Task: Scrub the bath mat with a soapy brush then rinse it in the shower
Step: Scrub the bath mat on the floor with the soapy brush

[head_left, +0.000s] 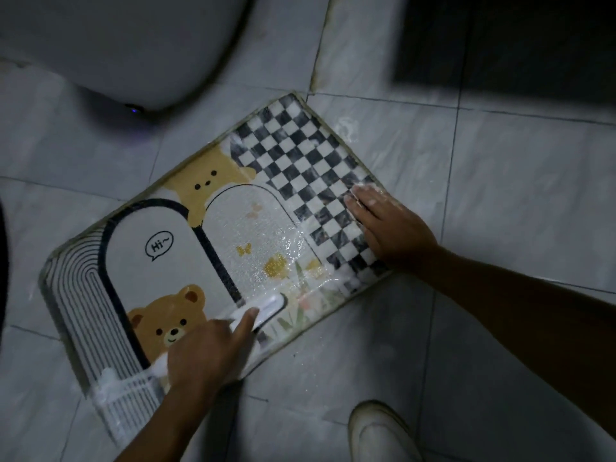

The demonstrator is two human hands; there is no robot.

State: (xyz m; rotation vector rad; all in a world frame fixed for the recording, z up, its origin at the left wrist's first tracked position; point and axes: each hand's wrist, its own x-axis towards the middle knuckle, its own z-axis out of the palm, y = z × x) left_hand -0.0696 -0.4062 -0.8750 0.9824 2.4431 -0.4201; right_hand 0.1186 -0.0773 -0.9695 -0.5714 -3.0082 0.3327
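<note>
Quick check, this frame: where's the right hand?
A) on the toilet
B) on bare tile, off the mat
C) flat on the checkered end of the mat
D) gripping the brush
C: the right hand lies flat with straight, sudsy fingers on the checkered end of the bath mat, while the left hand grips the brush at the mat's near edge.
</note>
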